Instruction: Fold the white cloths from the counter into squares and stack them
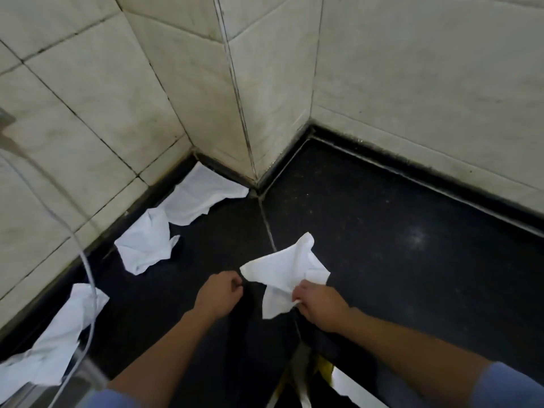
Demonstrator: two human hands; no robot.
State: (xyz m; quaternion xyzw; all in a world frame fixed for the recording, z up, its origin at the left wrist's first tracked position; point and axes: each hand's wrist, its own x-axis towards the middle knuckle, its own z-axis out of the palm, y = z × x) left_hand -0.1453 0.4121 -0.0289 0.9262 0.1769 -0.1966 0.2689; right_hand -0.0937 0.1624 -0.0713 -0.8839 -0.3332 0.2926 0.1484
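The right hand point(318, 304) pinches a crumpled white cloth point(285, 272) above the middle of the table point(382, 231), probably to shake it open, the left hand point(219, 293) has curled fingers beside its corner, grip unclear, and other cloths point(147, 245) wait unfolded along the left edge.

The black counter point(382, 260), crossed by a pale seam point(266, 222), carries three crumpled white cloths along the tiled wall point(88, 113) at its left: a far cloth point(203, 195) in the corner, a middle cloth point(145, 245) touching it, and a near cloth point(59, 334) well apart.
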